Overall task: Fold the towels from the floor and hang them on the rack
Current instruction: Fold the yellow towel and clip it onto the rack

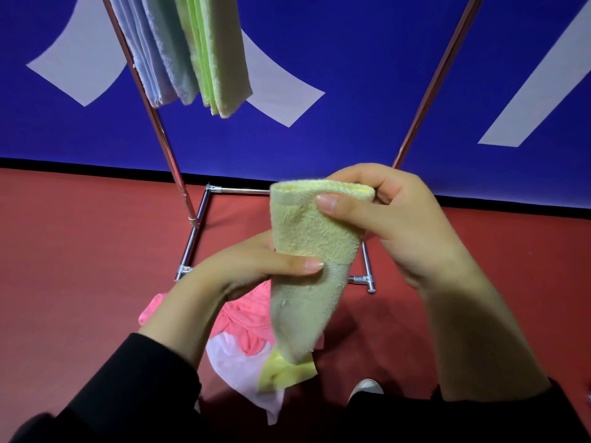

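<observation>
A pale yellow towel [307, 251], folded into a narrow strip, hangs in front of me between both hands. My right hand [393, 219] pinches its folded top edge with thumb in front. My left hand [256, 266] grips its middle from the left, thumb across the front. Below it on the red floor lies a pile of towels: a pink one [246, 318], a pale pink one [236, 366] and a yellow one [284, 372]. The chrome rack [160, 129] stands ahead, with white [144, 59], pale blue-grey [172, 55] and light green [217, 59] folded towels hanging at its upper left.
The rack's base bars [195, 238] lie on the red floor just beyond my hands; its right pole [435, 81] slants up to the right. A blue wall with white shapes [351, 91] stands behind. A white shoe tip [366, 386] shows near the pile.
</observation>
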Demonstrator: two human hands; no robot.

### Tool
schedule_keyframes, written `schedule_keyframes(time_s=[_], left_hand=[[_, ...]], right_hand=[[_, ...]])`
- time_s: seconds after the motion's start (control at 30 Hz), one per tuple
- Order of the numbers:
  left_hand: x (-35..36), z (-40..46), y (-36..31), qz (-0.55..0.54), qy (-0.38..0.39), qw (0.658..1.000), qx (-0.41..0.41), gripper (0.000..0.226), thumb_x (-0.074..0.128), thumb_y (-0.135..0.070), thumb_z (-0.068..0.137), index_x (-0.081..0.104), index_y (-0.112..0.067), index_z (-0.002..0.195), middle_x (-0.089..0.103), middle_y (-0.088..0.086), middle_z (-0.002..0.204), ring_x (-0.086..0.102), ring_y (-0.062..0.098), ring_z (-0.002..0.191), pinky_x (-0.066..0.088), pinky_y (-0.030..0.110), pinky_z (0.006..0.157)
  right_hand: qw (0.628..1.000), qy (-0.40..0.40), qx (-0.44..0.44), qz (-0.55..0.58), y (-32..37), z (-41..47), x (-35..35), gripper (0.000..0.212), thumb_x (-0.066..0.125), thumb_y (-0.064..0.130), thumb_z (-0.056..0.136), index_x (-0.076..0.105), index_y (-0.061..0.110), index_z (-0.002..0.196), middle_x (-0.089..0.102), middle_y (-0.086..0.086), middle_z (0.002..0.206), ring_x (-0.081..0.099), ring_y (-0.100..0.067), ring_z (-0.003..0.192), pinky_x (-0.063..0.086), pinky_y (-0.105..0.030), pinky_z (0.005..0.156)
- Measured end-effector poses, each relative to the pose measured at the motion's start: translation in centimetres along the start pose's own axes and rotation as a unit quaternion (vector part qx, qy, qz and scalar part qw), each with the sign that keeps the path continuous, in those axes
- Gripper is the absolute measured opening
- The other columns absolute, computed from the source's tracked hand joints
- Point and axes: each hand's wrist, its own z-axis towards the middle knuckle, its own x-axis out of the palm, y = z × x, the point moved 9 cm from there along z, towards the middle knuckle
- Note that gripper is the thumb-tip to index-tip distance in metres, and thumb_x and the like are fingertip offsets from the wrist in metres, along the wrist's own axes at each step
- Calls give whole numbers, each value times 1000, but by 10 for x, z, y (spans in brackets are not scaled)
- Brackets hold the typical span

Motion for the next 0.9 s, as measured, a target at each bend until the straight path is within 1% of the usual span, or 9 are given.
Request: schedule_keyframes(time_s=[0.13, 0.3, 0.43, 0.5, 0.6, 0.7, 0.8, 0.87, 0.9], left_hand=[[2, 2, 17, -16, -9, 998, -54, 28, 62, -16, 80, 66, -17, 108, 72, -1, 111, 66, 13, 106, 52, 23, 88], [8, -2, 28, -51, 13, 993, -105, 26, 59, -16, 82, 69, -10, 105, 71, 6, 109, 67, 15, 101, 53, 23, 88], [10, -2, 32, -77, 11, 989, -123, 23, 64, -23, 83, 71, -12, 102, 71, 6, 110, 66, 15, 104, 50, 28, 96], [13, -1, 34, -102, 12, 986, -130, 24, 66, -32, 86, 74, -14, 100, 71, 6, 112, 65, 15, 107, 49, 31, 99], [12, 0, 37, -150, 2, 977, -151, 35, 54, -40, 89, 73, -13, 101, 72, 4, 111, 67, 12, 103, 53, 25, 90], [7, 1, 38, -142, -9, 977, -158, 39, 53, -47, 87, 69, -16, 106, 71, 1, 112, 66, 12, 106, 52, 26, 93], [-3, 4, 38, -105, -41, 982, -152, 43, 53, -48, 78, 68, -18, 106, 72, 0, 111, 66, 11, 106, 49, 29, 98], [-10, 6, 35, -83, -67, 984, -143, 41, 50, -49, 80, 68, -19, 102, 73, -3, 105, 67, 9, 102, 49, 27, 96], [-14, 7, 33, -78, -83, 984, -140, 40, 49, -49, 83, 69, -19, 100, 74, -5, 102, 68, 7, 98, 50, 26, 93]], right_hand=[[998, -70, -7, -3, -5, 5, -12, 10, 73, 11, 79, 70, 7, 88, 69, -6, 76, 65, -16, 70, 51, -25, 58], [985, -168, -1, -41, -23, 11, -35, 9, 74, 13, 80, 71, 9, 88, 71, -12, 84, 66, -25, 78, 55, -40, 70], [970, -230, 21, -81, -44, 15, -52, 7, 73, 17, 81, 72, 12, 86, 70, -3, 80, 65, -16, 75, 55, -42, 73], [965, -246, 45, -85, -59, 18, -53, 5, 73, 18, 80, 71, 15, 84, 71, -3, 83, 67, -20, 80, 55, -45, 77], [956, -272, 99, -42, -84, 17, -51, 8, 71, 22, 82, 71, 14, 84, 72, -9, 87, 69, -29, 88, 56, -47, 82], [946, -250, 192, 72, -117, 15, -42, 24, 66, 37, 87, 69, 14, 96, 71, -3, 92, 67, -21, 86, 53, -41, 82], [923, -221, 264, 172, -139, 15, -33, 58, 55, 54, 89, 50, 16, 131, 60, -2, 129, 64, -21, 105, 48, -47, 99], [909, -219, 302, 186, -150, 14, -32, 72, 46, 60, 90, 36, 13, 143, 47, -8, 141, 61, -23, 108, 47, -47, 99], [909, -201, 319, 181, -154, 14, -29, 78, 42, 65, 89, 34, 10, 144, 47, -10, 142, 60, -24, 109, 46, -46, 99]])
